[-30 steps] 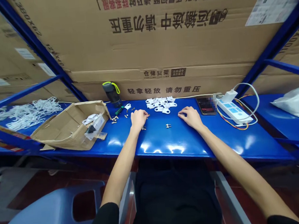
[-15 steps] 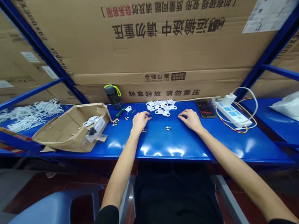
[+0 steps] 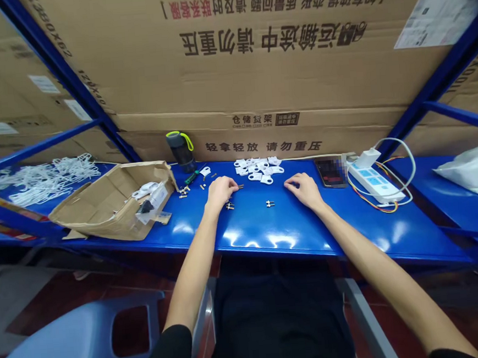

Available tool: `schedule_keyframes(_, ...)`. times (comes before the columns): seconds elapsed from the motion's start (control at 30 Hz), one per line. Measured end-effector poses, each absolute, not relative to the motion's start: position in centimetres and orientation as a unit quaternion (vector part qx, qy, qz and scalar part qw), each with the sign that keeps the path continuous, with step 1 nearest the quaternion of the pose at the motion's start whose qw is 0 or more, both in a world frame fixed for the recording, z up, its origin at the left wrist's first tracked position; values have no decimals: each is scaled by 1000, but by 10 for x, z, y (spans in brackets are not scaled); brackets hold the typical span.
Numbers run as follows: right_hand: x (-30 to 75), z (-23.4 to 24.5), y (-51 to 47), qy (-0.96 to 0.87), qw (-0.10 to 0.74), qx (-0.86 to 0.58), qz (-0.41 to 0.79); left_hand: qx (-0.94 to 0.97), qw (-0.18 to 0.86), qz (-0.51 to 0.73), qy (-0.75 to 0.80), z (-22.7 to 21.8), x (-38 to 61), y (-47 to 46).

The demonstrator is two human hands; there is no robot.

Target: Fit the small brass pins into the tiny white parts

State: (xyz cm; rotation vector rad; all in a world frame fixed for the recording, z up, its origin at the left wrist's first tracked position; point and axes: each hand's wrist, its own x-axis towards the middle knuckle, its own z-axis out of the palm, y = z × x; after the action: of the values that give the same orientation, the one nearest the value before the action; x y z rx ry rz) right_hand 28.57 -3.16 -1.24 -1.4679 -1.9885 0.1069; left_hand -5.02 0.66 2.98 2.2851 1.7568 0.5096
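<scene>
My left hand [image 3: 220,194] is closed in a pinch, a thin brass-coloured metal piece [image 3: 240,186] sticking out from its fingertips. Just below that hand, partly covered by it, lies a small plug-like part with metal pins [image 3: 230,206]. A similar pinned part [image 3: 269,203] rests on the blue tabletop between my hands. My right hand [image 3: 305,190] hovers at or rests on the table to the right, thumb and forefinger brought together, nothing visible in them. Beyond both hands lies a pile of white plastic pieces with ring-shaped ends [image 3: 258,169].
At left stand a cardboard tray [image 3: 102,228] and a dark bottle [image 3: 181,152]; a green-handled screwdriver [image 3: 191,178] and small brass pieces [image 3: 184,191] lie beside them. A phone [image 3: 330,172] and a power strip [image 3: 375,182] with cables are at right. White cords [image 3: 52,180] heap far left.
My left hand has shifted slightly left, showing more of the brass-coloured piece and the pinned part below. My right hand stays nearly still.
</scene>
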Motion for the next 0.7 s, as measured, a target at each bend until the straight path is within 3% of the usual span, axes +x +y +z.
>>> schedule_keyframes(0.33, 266, -7, -48, -770, 392, -478, 155, 900, 97, 238, 352, 14, 10, -9)
schedule_keyframes(0.7, 257, -4, -56, -770, 420, -443, 186, 879, 166, 327, 306, -2, 19, -8)
